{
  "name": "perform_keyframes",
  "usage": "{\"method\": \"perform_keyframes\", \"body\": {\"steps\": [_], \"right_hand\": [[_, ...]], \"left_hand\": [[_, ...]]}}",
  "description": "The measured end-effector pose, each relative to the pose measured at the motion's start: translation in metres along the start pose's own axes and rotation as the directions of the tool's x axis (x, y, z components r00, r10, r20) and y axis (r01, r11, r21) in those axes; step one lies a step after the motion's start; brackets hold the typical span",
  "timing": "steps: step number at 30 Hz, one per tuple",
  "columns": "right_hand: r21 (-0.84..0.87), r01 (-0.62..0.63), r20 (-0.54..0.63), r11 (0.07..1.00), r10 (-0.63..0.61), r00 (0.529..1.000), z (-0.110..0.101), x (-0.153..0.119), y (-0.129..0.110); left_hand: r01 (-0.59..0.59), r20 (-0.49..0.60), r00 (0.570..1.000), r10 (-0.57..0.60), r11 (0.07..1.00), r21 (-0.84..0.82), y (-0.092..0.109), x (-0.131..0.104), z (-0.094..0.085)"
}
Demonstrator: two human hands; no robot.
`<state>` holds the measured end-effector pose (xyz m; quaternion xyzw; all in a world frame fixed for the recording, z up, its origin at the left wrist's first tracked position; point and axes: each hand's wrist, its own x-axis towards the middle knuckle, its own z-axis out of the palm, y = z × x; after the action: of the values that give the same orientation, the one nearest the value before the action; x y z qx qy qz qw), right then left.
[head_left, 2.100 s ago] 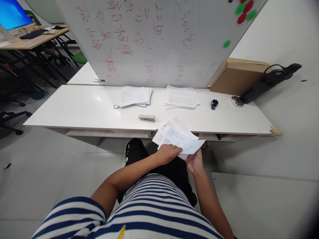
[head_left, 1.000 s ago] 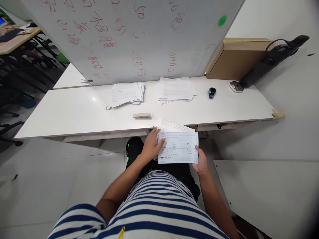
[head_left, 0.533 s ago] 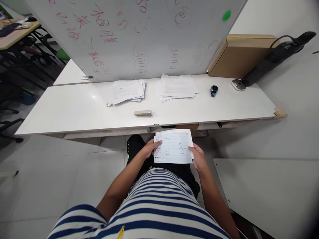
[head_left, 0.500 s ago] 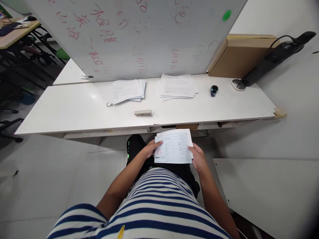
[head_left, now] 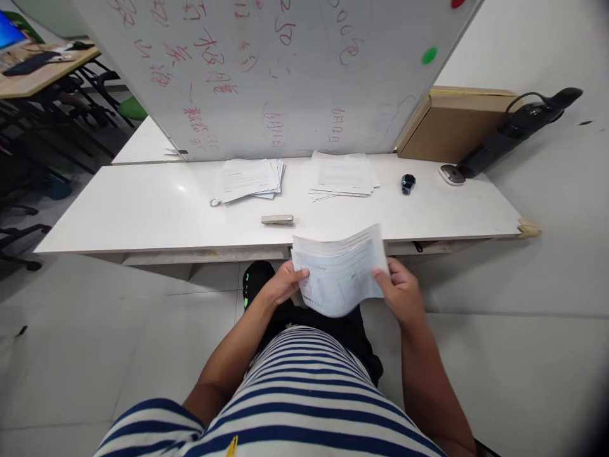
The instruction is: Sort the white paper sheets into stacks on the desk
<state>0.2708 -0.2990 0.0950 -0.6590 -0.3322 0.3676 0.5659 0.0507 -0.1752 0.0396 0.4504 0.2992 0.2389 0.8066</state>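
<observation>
Several printed sheets [head_left: 340,270] hang bowed between my hands, in front of the white table's near edge. My left hand [head_left: 288,281] pinches their left side, thumb on top. At their right side, my right hand [head_left: 399,289] grips the edge, thumb on top and fingers behind. A grey stapler [head_left: 277,220] lies on the table just beyond the sheets. Farther back are two loose paper stacks, one on the left [head_left: 250,179] and one on the right [head_left: 341,174].
On the white table [head_left: 143,209] a whiteboard [head_left: 304,82] stands behind the stacks. To the right are a watch [head_left: 408,184], a mouse [head_left: 451,174], a cardboard box [head_left: 457,127] and a black bottle [head_left: 518,130]. A small white ring-shaped item [head_left: 215,202] lies near the left stack.
My right hand has moved right and slightly up, raising the right side of the sheets, which now bend instead of lying flat. The view has shifted slightly.
</observation>
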Motion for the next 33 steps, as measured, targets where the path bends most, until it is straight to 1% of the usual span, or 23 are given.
{"method": "perform_keyframes", "body": {"steps": [1,2,3,4,6,8,9,10,11,12,14,16,18,19,20,23,24,25,26,28,29,31,33], "right_hand": [[-0.024,0.055,-0.014,0.998,-0.055,0.998,-0.002,0.007,-0.004],[-0.032,0.104,-0.007,0.994,-0.104,0.995,-0.003,0.015,-0.009],[-0.041,0.141,0.022,0.989,-0.140,0.990,-0.001,0.023,-0.015],[-0.056,0.167,0.056,0.984,-0.164,0.985,0.002,0.032,-0.021],[-0.117,0.203,0.110,0.972,-0.191,0.975,0.012,0.051,-0.034],[-0.169,0.235,0.134,0.957,-0.214,0.968,0.021,0.071,-0.045],[-0.172,0.256,0.129,0.951,-0.236,0.963,0.025,0.081,-0.049],[-0.157,0.279,0.111,0.947,-0.264,0.958,0.028,0.090,-0.051],[-0.131,0.295,0.090,0.947,-0.285,0.954,0.031,0.098,-0.051],[-0.100,0.300,0.066,0.949,-0.294,0.953,0.033,0.105,-0.048],[-0.055,0.273,0.046,0.960,-0.271,0.961,0.040,0.115,-0.036],[-0.044,0.217,0.065,0.975,-0.214,0.975,0.048,0.120,-0.020],[-0.058,0.183,0.084,0.982,-0.177,0.981,0.056,0.120,-0.006],[-0.068,0.181,0.081,0.981,-0.176,0.981,0.059,0.120,-0.002],[-0.074,0.189,0.065,0.979,-0.184,0.981,0.060,0.120,0.000],[-0.036,0.240,-0.031,0.970,-0.241,0.970,0.060,0.122,0.003],[-0.016,0.247,-0.056,0.969,-0.247,0.967,0.059,0.123,0.004],[-0.004,0.237,-0.071,0.972,-0.237,0.969,0.058,0.125,0.007],[-0.003,0.208,-0.076,0.978,-0.207,0.975,0.057,0.126,0.012],[-0.020,0.124,-0.065,0.992,-0.125,0.990,0.055,0.128,0.023],[-0.023,0.101,-0.062,0.995,-0.102,0.993,0.055,0.129,0.029],[-0.006,0.129,-0.075,0.992,-0.129,0.989,0.053,0.129,0.038],[0.035,0.195,-0.084,0.980,-0.191,0.978,0.050,0.129,0.044]], "left_hand": [[-0.098,-0.101,0.989,0.106,0.992,0.082,0.015,-0.002,-0.002],[-0.184,-0.181,0.960,0.215,0.968,0.172,0.030,-0.004,-0.004],[-0.258,-0.239,0.916,0.323,0.929,0.264,0.046,-0.005,-0.005],[-0.325,-0.275,0.860,0.430,0.877,0.354,0.062,-0.005,-0.006],[-0.422,-0.265,0.746,0.611,0.741,0.522,0.090,-0.003,-0.004],[-0.488,-0.196,0.638,0.744,0.588,0.645,0.111,0.000,-0.001],[-0.504,-0.161,0.599,0.785,0.525,0.685,0.117,0.003,0.001],[-0.509,-0.137,0.574,0.807,0.483,0.713,0.120,0.006,0.002],[-0.503,-0.126,0.567,0.814,0.463,0.730,0.119,0.010,0.003],[-0.489,-0.124,0.577,0.808,0.463,0.739,0.115,0.014,0.002],[-0.445,-0.130,0.633,0.763,0.496,0.746,0.100,0.026,-0.002],[-0.382,-0.156,0.701,0.696,0.551,0.742,0.080,0.040,-0.007],[-0.320,-0.203,0.741,0.640,0.603,0.731,0.063,0.053,-0.011],[-0.314,-0.208,0.747,0.631,0.611,0.727,0.058,0.058,-0.011],[-0.324,-0.204,0.742,0.638,0.609,0.724,0.056,0.062,-0.010],[-0.402,-0.158,0.705,0.691,0.574,0.714,0.059,0.069,-0.006],[-0.413,-0.154,0.707,0.691,0.579,0.703,0.060,0.071,-0.007],[-0.410,-0.157,0.720,0.676,0.597,0.690,0.061,0.074,-0.008],[-0.393,-0.168,0.742,0.648,0.625,0.674,0.060,0.076,-0.010],[-0.331,-0.221,0.787,0.576,0.696,0.637,0.055,0.081,-0.017],[-0.299,-0.254,0.799,0.545,0.726,0.619,0.051,0.082,-0.021],[-0.261,-0.303,0.808,0.505,0.769,0.583,0.042,0.084,-0.028],[-0.267,-0.313,0.812,0.493,0.791,0.551,0.038,0.082,-0.032]]}}
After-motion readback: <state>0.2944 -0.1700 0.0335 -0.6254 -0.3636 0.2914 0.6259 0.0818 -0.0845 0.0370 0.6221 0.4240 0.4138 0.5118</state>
